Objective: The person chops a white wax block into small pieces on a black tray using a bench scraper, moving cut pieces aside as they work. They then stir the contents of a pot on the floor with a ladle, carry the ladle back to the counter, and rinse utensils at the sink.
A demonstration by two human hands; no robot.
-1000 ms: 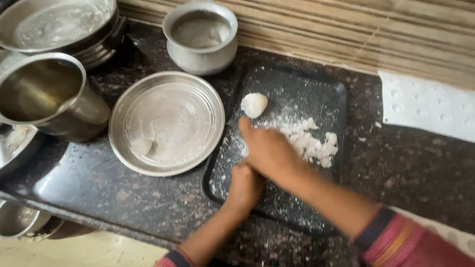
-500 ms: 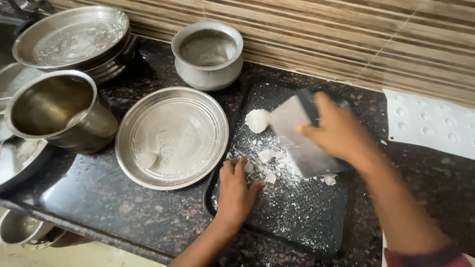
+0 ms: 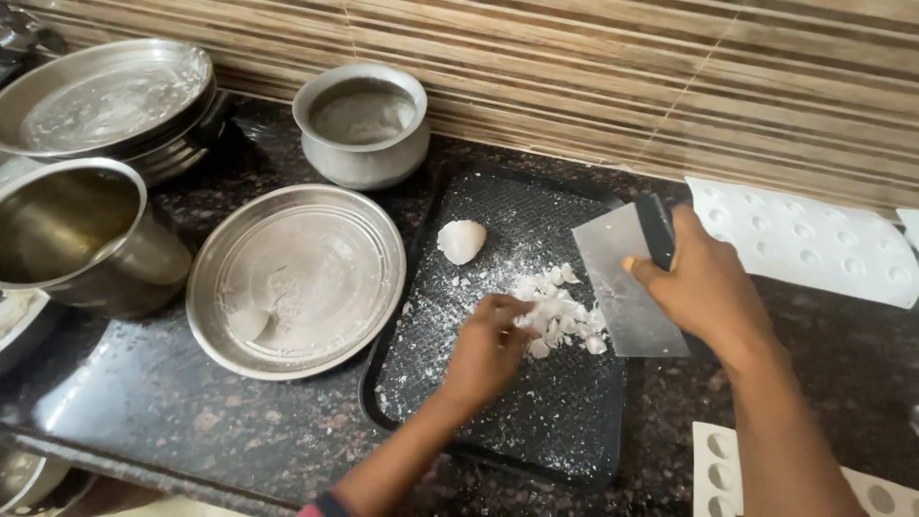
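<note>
The fingers of the left hand (image 3: 490, 347) curl down with their tips pinched into a loose heap of white dough scraps (image 3: 557, 311), gripping a few of the pieces at the heap's near-left edge. The right hand (image 3: 706, 283) clasps a flat metal bench scraper (image 3: 622, 282) by its dark handle, thumb laid over the front of the blade and the other fingers wrapped behind; the blade stands tilted, its lower edge resting on the tray just to the right of the scraps. Both scraps and scraper sit on a dark, textured rectangular tray (image 3: 565, 421) dusted with white flour, which lies on a speckled dark stone counter (image 3: 191, 412). Further up the tray, well apart from the heap, lies a single rounded lump of dough (image 3: 461, 239). Just left of the tray, nearly touching its rim, rests a shallow round steel plate (image 3: 297, 278) with a floury film and a small pale smear near its lower left. Behind that plate stands a small round-bellied metal pot (image 3: 362, 124) with pale contents, close to the striped tiled wall (image 3: 670, 77). At the far left a tall steel vessel (image 3: 77, 235) stands empty-looking and shiny inside, and behind it a wide steel dish (image 3: 100, 91) rests on top of other cookware. To the right of the tray, along the wall, lies a white mould sheet (image 3: 814, 244) with rows of round hollows — a second such sheet (image 3: 728, 474) shows at the lower right edge, partly hidden by the right forearm.
</note>
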